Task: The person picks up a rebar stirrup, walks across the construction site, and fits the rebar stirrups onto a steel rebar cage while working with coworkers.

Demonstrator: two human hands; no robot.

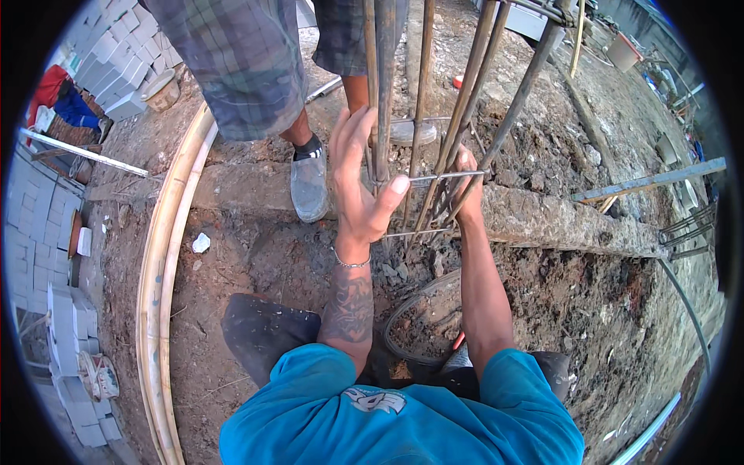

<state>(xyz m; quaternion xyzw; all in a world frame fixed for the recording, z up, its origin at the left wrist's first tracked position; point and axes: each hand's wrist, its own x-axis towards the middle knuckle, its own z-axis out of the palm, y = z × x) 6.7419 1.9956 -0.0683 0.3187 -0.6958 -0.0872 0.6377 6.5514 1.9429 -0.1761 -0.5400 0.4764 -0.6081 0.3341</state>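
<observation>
A cage of upright rusty steel rebar stands in front of me, with thin wire stirrups crossing it low down. My left hand is raised at the cage's left side, its fingers stretched upward and its thumb pointing toward the bars. No object shows in that palm. On the right side, my right hand is closed around the lower bars near a stirrup; the bars partly hide its fingers. The foot of the cage meets dark, broken soil.
Another person in plaid shorts and grey shoes stands just beyond the cage. Long bamboo poles lie on my left. A concrete beam runs rightward. Stacked grey blocks line the far left. A black bucket sits between my knees.
</observation>
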